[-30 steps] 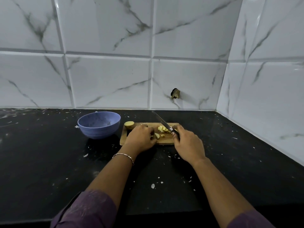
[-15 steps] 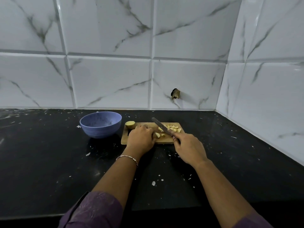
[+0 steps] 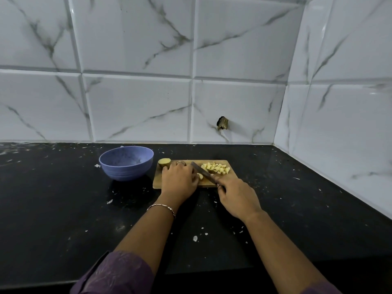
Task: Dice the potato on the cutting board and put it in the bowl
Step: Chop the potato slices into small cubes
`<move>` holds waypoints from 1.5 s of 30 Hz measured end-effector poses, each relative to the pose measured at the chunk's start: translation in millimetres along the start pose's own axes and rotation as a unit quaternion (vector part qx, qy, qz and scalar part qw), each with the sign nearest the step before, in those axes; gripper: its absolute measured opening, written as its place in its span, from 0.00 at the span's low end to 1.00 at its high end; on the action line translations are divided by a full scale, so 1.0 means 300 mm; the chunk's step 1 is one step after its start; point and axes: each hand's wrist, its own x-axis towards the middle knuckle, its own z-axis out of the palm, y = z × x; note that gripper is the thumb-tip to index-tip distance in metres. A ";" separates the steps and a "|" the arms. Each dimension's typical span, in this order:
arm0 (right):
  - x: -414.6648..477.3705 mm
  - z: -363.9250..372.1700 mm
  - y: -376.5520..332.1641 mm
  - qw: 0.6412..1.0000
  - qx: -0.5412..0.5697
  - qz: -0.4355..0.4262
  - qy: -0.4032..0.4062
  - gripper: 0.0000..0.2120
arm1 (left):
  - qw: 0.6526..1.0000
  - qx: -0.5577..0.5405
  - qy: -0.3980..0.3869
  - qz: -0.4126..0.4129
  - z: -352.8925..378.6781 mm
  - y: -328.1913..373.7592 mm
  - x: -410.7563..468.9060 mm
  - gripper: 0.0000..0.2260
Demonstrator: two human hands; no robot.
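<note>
A small wooden cutting board [image 3: 231, 178] lies on the black counter. My left hand [image 3: 180, 179] rests on the board, fingers curled over a potato piece [image 3: 200, 176] that mostly hides beneath them. My right hand [image 3: 235, 195] grips the knife [image 3: 202, 171] by its handle, blade angled across the board just right of that piece. A pile of diced potato [image 3: 216, 167] sits at the board's far right. An uncut potato chunk [image 3: 164, 162] lies at the board's far left corner. The blue bowl [image 3: 126, 162] stands left of the board and looks empty.
The black counter [image 3: 63, 209] is flecked with white specks and scraps. White marble-look tiled walls [image 3: 137, 102] close the back and right side, meeting in a corner. A small dark hole or fitting [image 3: 222, 123] shows in the back wall.
The knife blade has come down from its raised tilt to lie low across the board beside my left hand. The diced pile at the right is uncovered.
</note>
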 end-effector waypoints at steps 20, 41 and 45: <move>0.016 0.011 0.008 1.000 -0.022 -0.015 0.009 0.20 | 0.998 -0.059 -0.005 -0.038 0.033 0.012 0.041 0.08; 0.016 0.022 -0.016 0.995 -0.073 -0.054 0.030 0.18 | 0.998 -0.044 0.003 -0.047 0.040 0.018 0.042 0.09; 0.017 0.031 -0.017 0.995 -0.087 -0.045 0.027 0.19 | 0.998 -0.050 0.009 -0.045 0.044 0.021 0.043 0.09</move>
